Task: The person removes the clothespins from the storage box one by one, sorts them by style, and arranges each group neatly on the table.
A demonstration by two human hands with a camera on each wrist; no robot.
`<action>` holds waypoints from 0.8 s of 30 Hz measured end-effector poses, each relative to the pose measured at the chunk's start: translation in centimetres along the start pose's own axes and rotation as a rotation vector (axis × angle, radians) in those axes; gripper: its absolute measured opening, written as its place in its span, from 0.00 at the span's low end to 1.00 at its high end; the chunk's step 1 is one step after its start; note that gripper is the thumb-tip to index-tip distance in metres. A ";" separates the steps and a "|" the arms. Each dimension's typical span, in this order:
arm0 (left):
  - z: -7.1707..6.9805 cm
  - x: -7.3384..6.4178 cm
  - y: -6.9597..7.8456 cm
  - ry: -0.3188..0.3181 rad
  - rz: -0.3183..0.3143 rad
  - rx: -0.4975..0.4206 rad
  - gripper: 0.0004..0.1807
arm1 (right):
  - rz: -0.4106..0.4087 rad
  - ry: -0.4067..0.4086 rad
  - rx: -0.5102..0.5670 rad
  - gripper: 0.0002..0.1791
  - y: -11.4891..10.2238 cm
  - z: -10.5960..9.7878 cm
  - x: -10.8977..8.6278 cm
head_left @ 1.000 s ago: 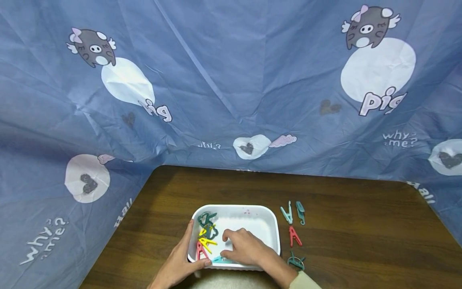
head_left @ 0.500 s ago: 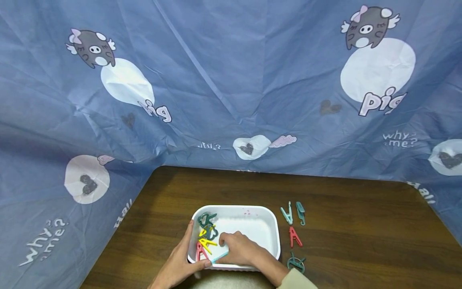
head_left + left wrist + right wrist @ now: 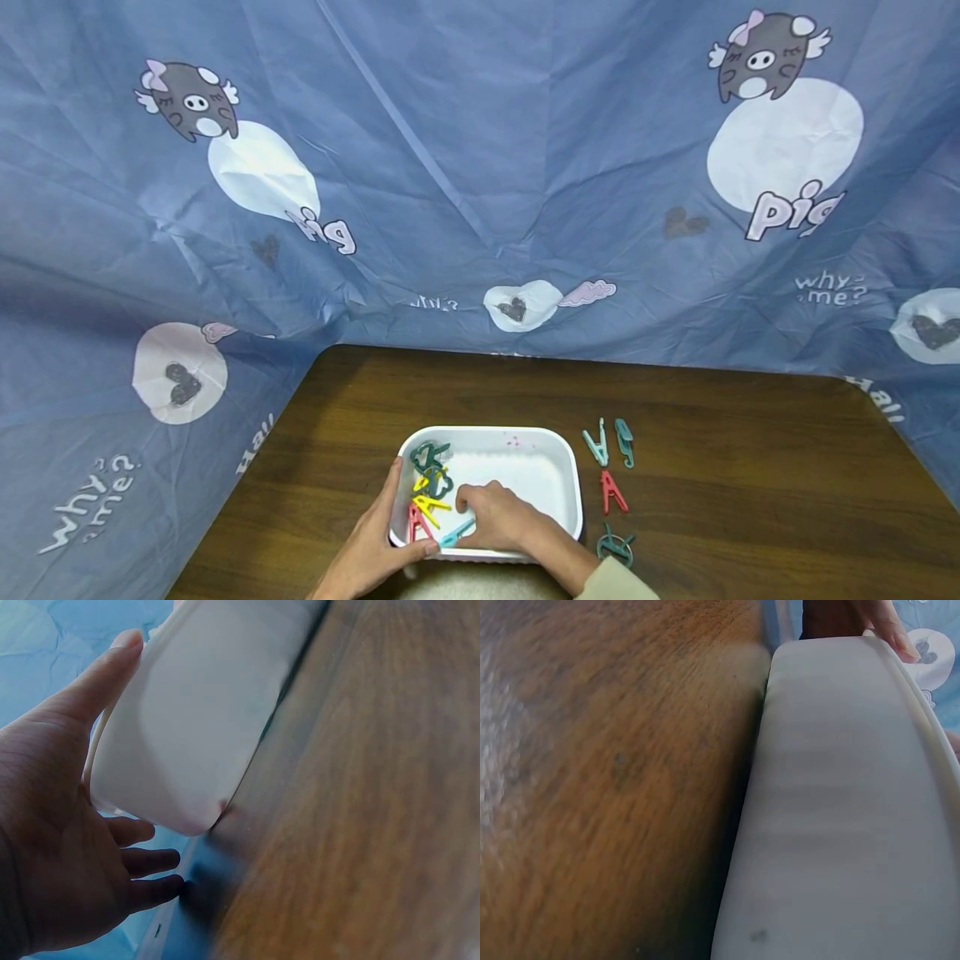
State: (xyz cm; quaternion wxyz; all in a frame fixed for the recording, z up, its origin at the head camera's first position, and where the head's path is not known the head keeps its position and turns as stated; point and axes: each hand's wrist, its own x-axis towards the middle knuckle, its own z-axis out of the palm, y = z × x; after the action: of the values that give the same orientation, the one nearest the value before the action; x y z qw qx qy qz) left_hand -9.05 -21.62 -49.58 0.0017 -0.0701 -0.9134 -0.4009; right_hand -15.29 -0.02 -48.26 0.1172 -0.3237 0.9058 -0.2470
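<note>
My left hand (image 3: 370,537) holds the front left corner of a white plastic tray (image 3: 525,429), its thumb on the front rim and its fingers along the left side. Inside the tray, my right hand (image 3: 498,517) pinches a light blue clothespin (image 3: 454,534) near the front wall; the hand covers the clothespin's right end. Left of that lie a red clothespin (image 3: 417,520), yellow clothespins (image 3: 431,507) and dark green clips (image 3: 429,455) along the tray's left wall. The left wrist view shows the left hand (image 3: 75,802) at the tray corner.
On the brown wooden table (image 3: 720,467), right of the tray, lie a pale teal clothespin (image 3: 597,443), a dark teal clip (image 3: 624,442), a red clothespin (image 3: 612,490) and a green clip with a ring (image 3: 616,547). A blue printed cloth (image 3: 450,167) hangs behind.
My right hand has lowered slightly leftward within the tray and taken the light blue clothespin, which now sits at an angle and shows more. The left hand and tray stay put.
</note>
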 end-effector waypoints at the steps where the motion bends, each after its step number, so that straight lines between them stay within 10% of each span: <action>1: 0.0 0.0 0.0 0.000 0.001 0.000 0.67 | 0.007 -0.002 0.001 0.20 0.0 0.0 0.0; 24: 0.0 0.0 0.1 0.002 -0.002 0.004 0.67 | -0.016 -0.028 -0.012 0.14 0.0 -0.2 0.2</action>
State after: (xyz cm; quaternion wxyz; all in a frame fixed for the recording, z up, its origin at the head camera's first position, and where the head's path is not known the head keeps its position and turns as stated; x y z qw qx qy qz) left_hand -9.02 -21.62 -49.50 0.0024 -0.0687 -0.9143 -0.3993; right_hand -15.44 -0.09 -48.11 0.1258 -0.3351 0.9029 -0.2380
